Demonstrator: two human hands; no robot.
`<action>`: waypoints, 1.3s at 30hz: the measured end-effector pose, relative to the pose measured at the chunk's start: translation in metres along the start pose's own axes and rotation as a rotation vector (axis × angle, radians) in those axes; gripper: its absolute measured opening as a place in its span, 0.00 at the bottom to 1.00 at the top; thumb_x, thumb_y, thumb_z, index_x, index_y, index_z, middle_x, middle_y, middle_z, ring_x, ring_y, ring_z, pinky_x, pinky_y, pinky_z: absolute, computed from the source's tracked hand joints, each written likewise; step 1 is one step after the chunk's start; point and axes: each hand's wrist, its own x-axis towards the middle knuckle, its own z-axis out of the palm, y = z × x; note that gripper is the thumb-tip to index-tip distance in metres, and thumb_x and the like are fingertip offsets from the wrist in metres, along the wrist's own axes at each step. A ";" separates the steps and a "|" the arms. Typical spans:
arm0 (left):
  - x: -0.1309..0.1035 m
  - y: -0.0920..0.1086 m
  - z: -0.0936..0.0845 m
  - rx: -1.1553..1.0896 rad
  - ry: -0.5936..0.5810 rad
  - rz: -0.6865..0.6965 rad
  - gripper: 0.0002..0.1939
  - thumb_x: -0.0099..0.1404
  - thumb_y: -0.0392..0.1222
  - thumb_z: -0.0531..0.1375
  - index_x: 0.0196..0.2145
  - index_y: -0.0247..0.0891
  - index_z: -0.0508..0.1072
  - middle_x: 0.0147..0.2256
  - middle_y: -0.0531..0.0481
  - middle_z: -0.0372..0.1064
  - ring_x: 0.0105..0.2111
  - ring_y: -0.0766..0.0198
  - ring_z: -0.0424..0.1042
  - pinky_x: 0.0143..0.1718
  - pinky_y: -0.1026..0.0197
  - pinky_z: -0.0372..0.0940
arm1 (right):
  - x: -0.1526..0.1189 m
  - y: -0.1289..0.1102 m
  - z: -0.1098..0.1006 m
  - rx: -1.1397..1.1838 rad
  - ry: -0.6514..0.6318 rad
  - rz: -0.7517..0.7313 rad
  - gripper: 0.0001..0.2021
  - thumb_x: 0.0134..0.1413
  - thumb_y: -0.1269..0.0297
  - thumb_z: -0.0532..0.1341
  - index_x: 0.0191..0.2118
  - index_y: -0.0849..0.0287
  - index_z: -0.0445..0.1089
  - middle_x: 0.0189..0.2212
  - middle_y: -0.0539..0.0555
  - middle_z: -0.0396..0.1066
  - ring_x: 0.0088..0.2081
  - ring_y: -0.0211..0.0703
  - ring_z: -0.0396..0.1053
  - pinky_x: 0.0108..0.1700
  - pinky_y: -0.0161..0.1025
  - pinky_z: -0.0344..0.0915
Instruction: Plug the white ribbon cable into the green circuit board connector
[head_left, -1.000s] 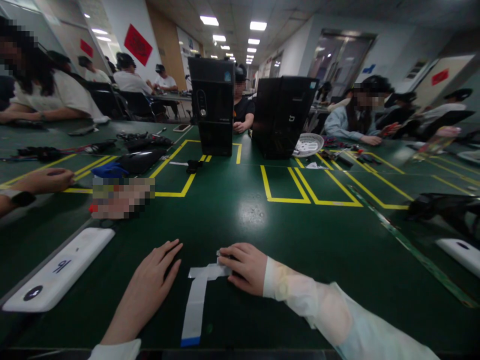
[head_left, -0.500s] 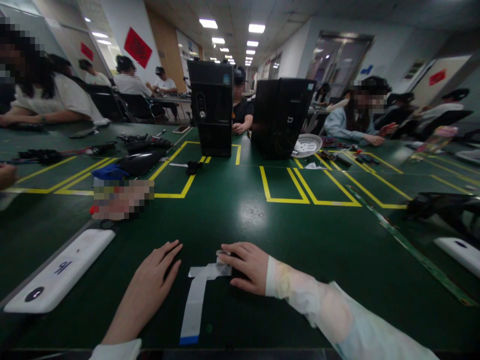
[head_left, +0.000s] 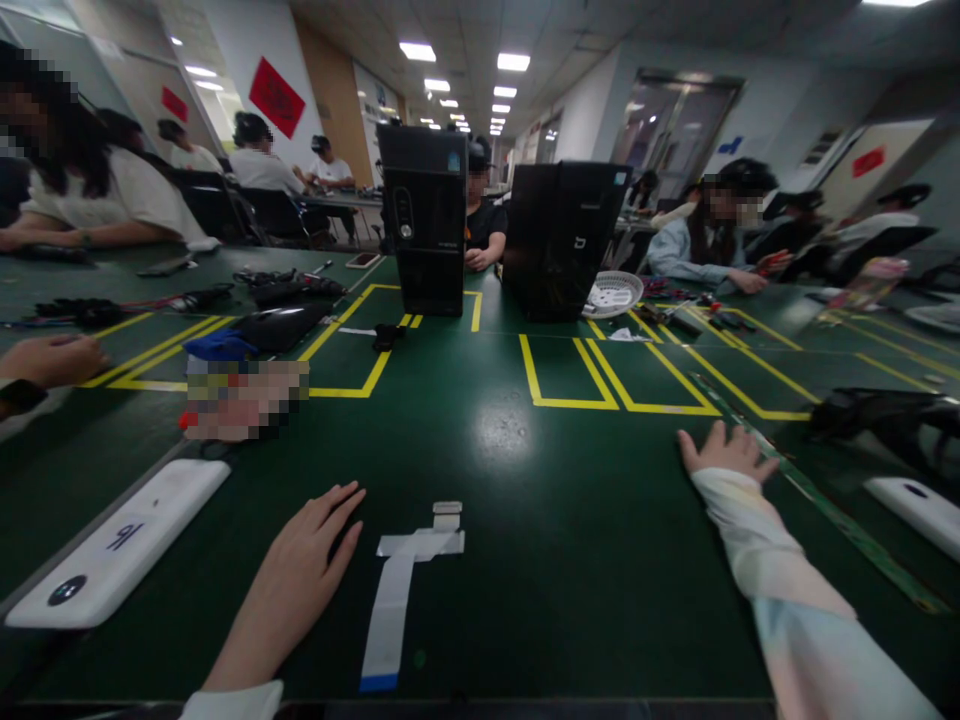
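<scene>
A pale flat ribbon cable (head_left: 391, 610) lies on the green table (head_left: 570, 560), with a small connector (head_left: 448, 509) at its upper end and a blue strip at its lower end. Just left of the cable, my left hand (head_left: 304, 560) rests on the table, fingers extended and holding nothing. Well to the right of the cable, my right hand (head_left: 727, 452) lies with spread fingers beside a green strip (head_left: 817, 490) and touches no cable.
Two black computer towers (head_left: 425, 220) stand at the back. A white device (head_left: 120, 545) lies at left, a white basket (head_left: 613, 293) behind at right. Another person's hand (head_left: 56, 360) is at the left edge. Dark cables and pouches lie at back left.
My right hand has left the cable's connector end and moved far to the right, with its fingers now spread. My left hand stays put. Another person's hand has come further in at left.
</scene>
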 end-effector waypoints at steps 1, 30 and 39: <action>0.000 0.000 0.000 0.001 0.000 0.003 0.29 0.69 0.57 0.45 0.58 0.39 0.67 0.59 0.41 0.65 0.57 0.48 0.65 0.58 0.41 0.60 | 0.001 0.014 -0.004 -0.019 0.011 0.068 0.39 0.62 0.48 0.45 0.63 0.83 0.52 0.63 0.84 0.45 0.63 0.78 0.43 0.58 0.73 0.37; 0.001 -0.002 0.001 0.007 -0.022 -0.008 0.27 0.68 0.55 0.47 0.58 0.40 0.67 0.59 0.42 0.65 0.58 0.49 0.65 0.58 0.41 0.60 | -0.065 0.134 0.006 -0.066 0.040 -0.319 0.41 0.54 0.38 0.41 0.57 0.69 0.65 0.51 0.72 0.69 0.54 0.68 0.66 0.58 0.58 0.61; 0.000 -0.004 0.003 0.017 -0.019 0.002 0.28 0.69 0.56 0.46 0.59 0.39 0.66 0.59 0.41 0.64 0.58 0.49 0.64 0.59 0.42 0.60 | -0.086 0.149 -0.005 0.120 0.057 -0.702 0.27 0.60 0.48 0.49 0.60 0.54 0.62 0.54 0.61 0.69 0.57 0.57 0.65 0.57 0.57 0.65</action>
